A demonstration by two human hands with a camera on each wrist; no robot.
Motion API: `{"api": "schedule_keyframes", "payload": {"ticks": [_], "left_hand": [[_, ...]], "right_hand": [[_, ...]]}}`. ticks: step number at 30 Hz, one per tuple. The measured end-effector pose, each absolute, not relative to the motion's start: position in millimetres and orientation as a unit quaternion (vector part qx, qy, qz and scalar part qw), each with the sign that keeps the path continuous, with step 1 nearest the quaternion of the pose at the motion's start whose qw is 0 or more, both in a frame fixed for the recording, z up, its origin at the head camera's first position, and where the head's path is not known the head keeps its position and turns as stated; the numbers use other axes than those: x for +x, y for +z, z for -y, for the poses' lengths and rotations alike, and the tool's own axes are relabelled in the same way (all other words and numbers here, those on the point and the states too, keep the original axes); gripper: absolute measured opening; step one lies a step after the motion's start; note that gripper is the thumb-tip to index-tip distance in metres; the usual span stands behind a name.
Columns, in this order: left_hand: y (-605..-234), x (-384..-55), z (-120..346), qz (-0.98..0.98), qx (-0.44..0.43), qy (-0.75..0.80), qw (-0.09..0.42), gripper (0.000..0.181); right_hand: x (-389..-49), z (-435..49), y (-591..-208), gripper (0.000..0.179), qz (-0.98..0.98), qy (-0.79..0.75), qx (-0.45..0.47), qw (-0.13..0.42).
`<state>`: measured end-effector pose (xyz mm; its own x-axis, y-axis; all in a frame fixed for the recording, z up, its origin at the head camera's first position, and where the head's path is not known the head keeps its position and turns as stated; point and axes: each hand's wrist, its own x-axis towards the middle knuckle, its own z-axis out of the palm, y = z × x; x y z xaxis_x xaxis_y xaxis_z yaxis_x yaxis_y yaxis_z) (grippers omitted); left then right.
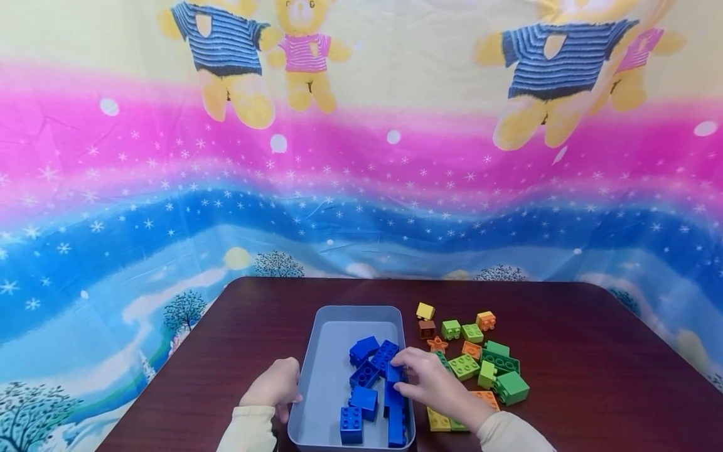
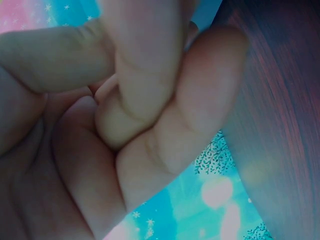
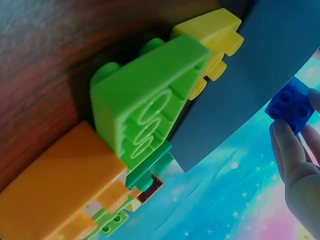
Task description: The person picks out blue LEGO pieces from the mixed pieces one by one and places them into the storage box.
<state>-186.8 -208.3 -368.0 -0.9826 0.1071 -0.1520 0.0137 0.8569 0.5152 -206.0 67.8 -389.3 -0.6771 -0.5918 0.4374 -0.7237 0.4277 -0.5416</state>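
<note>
A grey tray [image 1: 330, 326] on the dark table holds several blue bricks [image 1: 364, 402], some stud side up, others on their sides or upside down. Over the tray's right side, my right hand [image 1: 432, 380] pinches a blue brick [image 3: 289, 106] between thumb and fingers. That brick sits close above other blue bricks at the right wall. My left hand [image 1: 277, 383] is at the tray's left wall, touching or very near it. In the left wrist view its fingers [image 2: 150, 75] are folded toward the palm, and no object shows inside them.
Right of the tray lie loose bricks: a dark green brick [image 1: 499, 361], a light green brick [image 1: 464, 367], an orange brick [image 1: 486, 320], a yellow brick [image 1: 425, 311], a brown brick [image 1: 427, 329] and an orange star-shaped piece [image 1: 437, 344]. A printed curtain [image 1: 361, 207] hangs behind the table.
</note>
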Motion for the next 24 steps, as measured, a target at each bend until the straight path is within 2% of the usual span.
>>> {"api": "schedule_keyframes", "payload": {"ticks": [11,20,24], "left_hand": [[-366.2,-185.7,208.4,-0.958,0.031,0.270,0.092,0.018],[-368.7,-187.4,208.4,-0.963,0.031,0.254,0.085,0.020],[-369.3,-187.1,208.2,-0.963,0.032,0.254,0.083,0.019]], "right_hand": [[-207.0,-61.6,-387.4,0.021,0.836,0.369,0.396,0.087],[-206.7,-54.1,-385.2,0.022,0.840,0.374,0.389,0.051],[-207.7,-51.9,-384.6,0.022,0.841,0.371,0.391,0.051]]}}
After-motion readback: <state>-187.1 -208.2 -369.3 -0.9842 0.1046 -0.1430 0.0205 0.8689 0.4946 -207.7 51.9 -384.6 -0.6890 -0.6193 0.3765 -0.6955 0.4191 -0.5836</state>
